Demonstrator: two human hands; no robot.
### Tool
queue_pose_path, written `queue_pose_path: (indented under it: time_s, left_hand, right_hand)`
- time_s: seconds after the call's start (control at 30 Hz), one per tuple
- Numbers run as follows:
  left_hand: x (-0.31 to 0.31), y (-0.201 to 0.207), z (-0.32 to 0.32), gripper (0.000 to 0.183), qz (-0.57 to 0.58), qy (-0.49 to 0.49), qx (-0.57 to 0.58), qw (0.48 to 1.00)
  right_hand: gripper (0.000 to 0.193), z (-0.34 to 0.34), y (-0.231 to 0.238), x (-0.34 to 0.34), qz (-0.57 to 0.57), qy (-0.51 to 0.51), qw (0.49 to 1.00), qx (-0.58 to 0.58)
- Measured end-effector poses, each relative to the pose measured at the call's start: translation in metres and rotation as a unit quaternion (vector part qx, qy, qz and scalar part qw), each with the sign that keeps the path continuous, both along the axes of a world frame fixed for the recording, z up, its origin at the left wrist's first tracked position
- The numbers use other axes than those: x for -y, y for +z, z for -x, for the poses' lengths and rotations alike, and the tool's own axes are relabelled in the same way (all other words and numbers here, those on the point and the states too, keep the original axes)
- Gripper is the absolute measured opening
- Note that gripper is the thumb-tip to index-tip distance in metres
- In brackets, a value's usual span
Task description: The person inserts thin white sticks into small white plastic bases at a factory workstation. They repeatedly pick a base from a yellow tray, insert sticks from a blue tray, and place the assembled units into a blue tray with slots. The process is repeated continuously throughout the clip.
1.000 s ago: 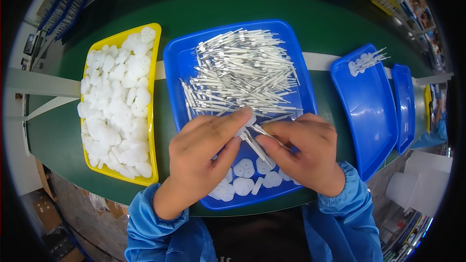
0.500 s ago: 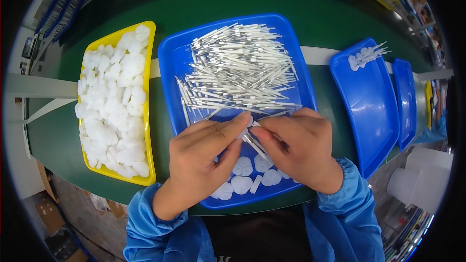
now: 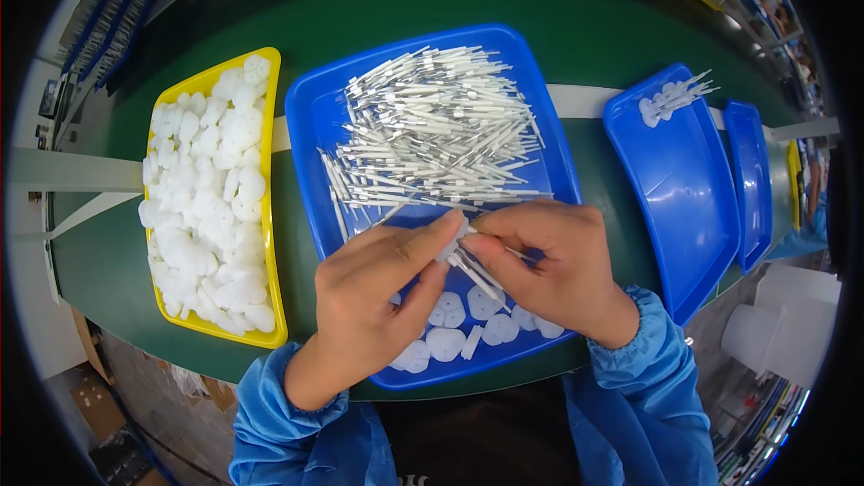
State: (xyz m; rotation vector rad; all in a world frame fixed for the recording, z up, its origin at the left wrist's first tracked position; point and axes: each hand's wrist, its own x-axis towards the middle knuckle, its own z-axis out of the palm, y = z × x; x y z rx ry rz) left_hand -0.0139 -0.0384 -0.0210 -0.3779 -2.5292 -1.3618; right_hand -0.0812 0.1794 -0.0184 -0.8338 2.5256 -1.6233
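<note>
Over the near part of a blue tray (image 3: pixel 302 171), both of my hands meet at a small white lobed plastic disc. My left hand (image 3: pixel 373 283) pinches this disc (image 3: pixel 450 247) between thumb and fingers. Several thin white rods (image 3: pixel 480 275) with metallic parts stick out of it, slanting toward me. My right hand (image 3: pixel 562 261) is closed at the disc's right side, pinching a thin rod whose end shows past the thumb; fingers hide most of it. Beyond the hands lies a heap of similar rods (image 3: pixel 441 126). Loose lobed discs (image 3: pixel 445 342) lie along the tray's near side.
A yellow tray (image 3: pixel 273 126) piled with white lobed discs stands on the left. To the right, another blue tray (image 3: pixel 675 207) holds several disc-and-rod pieces (image 3: pixel 675 97) at its far end, with a further blue tray (image 3: pixel 751 189) beside it. All stand on a green table (image 3: pixel 360 4).
My right hand has shifted slightly left and its fingers have closed further around the rod by the disc. My left hand still holds the disc in nearly the same place.
</note>
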Motion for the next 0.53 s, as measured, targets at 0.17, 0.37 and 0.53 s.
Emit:
queue_pose_path:
  time_s: [0.17, 0.37, 0.53]
  left_hand:
    - [-0.003, 0.003, 0.003, 0.057, -0.216, 0.003, 0.132, 0.967]
    - [0.003, -0.008, 0.004, 0.054, -0.279, -0.023, 0.147, 0.949]
    - [0.004, -0.01, 0.004, 0.058, -0.293, -0.056, 0.168, 0.94]
  right_hand:
    - [0.015, 0.002, 0.005, 0.0, -0.027, -0.005, 0.998, -0.055]
    - [0.028, 0.004, 0.007, -0.006, -0.033, 0.01, 0.988, -0.151]
    - [0.036, 0.005, 0.016, -0.012, -0.117, 0.081, 0.952, -0.271]
